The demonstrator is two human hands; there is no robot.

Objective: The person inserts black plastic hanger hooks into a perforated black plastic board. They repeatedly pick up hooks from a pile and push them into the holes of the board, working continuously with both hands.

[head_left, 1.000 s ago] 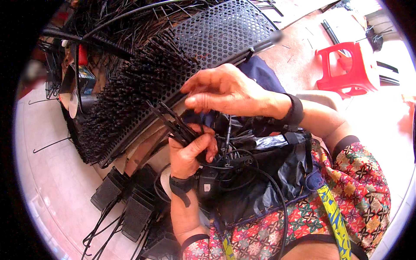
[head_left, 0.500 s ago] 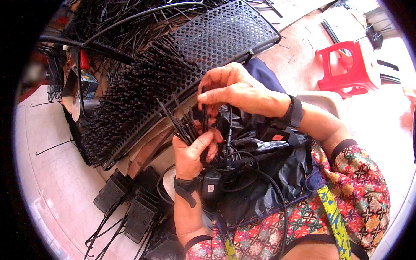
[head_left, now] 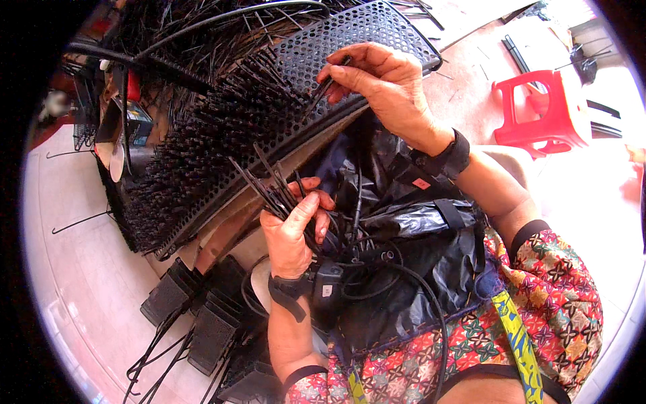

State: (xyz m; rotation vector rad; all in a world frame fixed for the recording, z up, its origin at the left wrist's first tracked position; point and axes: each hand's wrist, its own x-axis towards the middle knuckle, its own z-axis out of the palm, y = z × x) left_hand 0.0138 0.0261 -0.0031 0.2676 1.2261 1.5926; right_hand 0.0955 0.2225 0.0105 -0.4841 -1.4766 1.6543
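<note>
My left hand is closed around a loose bundle of thin black rods, their ends fanning up and to the left over my lap. Higher up, my right hand pinches a thin black rod between thumb and fingers. That rod slants down toward the black perforated rack. Many similar upright rods stand densely packed in the rack's left and middle part, while bare holes show on its right part. Whether the pinched rod's lower end touches the rack, I cannot tell.
Black mesh-textured pieces with long wires lie at lower left. A heap of loose black rods is behind the rack. A red plastic stool stands at right. A black cable runs over the black apron.
My right hand has moved up and away from the left hand's bundle, carrying a rod to the rack. My left hand has shifted slightly left and down, still gripping the bundle.
</note>
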